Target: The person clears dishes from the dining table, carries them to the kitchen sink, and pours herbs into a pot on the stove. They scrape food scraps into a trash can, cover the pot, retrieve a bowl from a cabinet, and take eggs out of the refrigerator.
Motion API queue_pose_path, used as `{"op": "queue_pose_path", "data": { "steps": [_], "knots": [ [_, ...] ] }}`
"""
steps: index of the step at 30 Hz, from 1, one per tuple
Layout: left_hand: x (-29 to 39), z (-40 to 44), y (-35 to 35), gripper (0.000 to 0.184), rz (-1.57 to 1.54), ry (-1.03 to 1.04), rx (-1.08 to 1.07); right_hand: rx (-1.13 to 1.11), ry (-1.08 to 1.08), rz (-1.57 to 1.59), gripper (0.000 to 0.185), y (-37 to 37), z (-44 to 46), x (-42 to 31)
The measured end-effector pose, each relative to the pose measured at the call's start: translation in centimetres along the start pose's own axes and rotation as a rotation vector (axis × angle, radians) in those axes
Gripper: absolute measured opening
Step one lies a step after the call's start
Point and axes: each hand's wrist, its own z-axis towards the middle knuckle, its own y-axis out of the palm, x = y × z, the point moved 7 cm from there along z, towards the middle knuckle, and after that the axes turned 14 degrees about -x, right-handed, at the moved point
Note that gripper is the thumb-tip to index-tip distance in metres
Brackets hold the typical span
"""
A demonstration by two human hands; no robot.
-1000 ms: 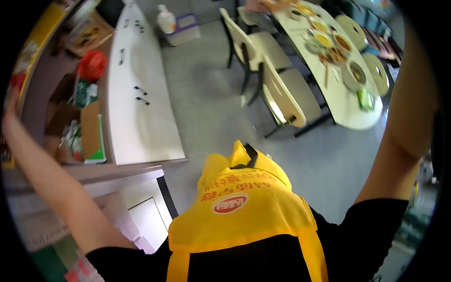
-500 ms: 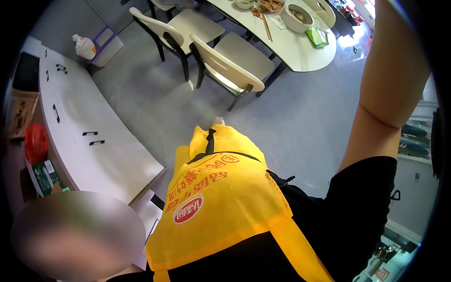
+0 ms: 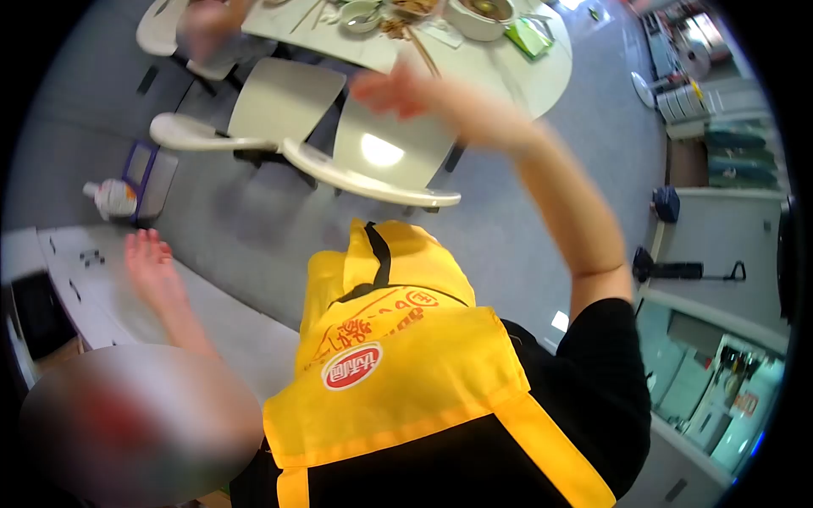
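Observation:
My left hand [image 3: 151, 261] is raised over the white cabinet at the left, fingers stretched out and nothing in them. In front of the dining table's near edge, above a chair seat, hangs my right hand [image 3: 398, 91]. Motion blurs it, but its fingers look apart and no object shows in it. The nearest chair [image 3: 373, 182] has a cream curved back and a pale seat, just below my right hand. I wear a yellow apron [image 3: 398, 364] with red print over a black top.
A white table [image 3: 508, 76] bears a pot [image 3: 483, 21], a small bowl [image 3: 360, 15], chopsticks [image 3: 423, 52] and a green packet [image 3: 531, 38]. Another person [image 3: 212, 34] is at its far left. A white bottle [image 3: 114, 199] stands by a purple-edged bin [image 3: 152, 182]; a white cabinet [image 3: 229, 300] runs along the left.
My left hand has come into view over the cabinet. My right arm has swung inward, bringing the hand into view. The view has shifted; the chairs look closer and another person now shows.

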Motion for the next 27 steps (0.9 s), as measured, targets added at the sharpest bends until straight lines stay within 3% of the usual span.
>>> {"op": "queue_pose_path", "data": {
  "steps": [1,2,6,12,18,22,25,27],
  "knots": [
    [-2.3,1.1,3.2,0.038,0.115,-0.036,0.118,0.054,-0.032,-0.229,0.046,0.3,1.2,5.4],
    [-3.3,3.0,5.7,0.038,0.116,-0.047,0.087,0.063,0.22,-0.225,0.044,1.6,1.0,7.9],
    [-5.8,11.7,12.7,0.039,0.171,-0.134,-0.172,0.207,0.315,-0.092,0.049,6.1,2.2,15.6],
    [-13.4,25.8,20.3,0.036,0.275,-0.314,-0.677,0.546,0.443,-0.178,0.042,5.7,6.7,16.4],
    [-24.9,30.8,29.7,0.045,0.454,-0.577,-1.14,0.762,0.541,-0.397,0.035,1.9,10.5,15.1],
    [-30.7,34.0,35.7,0.045,0.489,-0.638,-1.109,0.838,0.594,-0.476,0.029,-2.7,11.3,17.3],
    [-34.9,38.3,37.6,0.044,0.573,-0.522,-0.981,0.878,0.614,-0.511,0.027,-7.7,11.2,19.8],
    [-34.0,42.3,38.3,0.046,1.01,0.096,-0.868,0.965,0.659,-0.57,0.027,-11.1,10.8,22.4]
  ]
}}
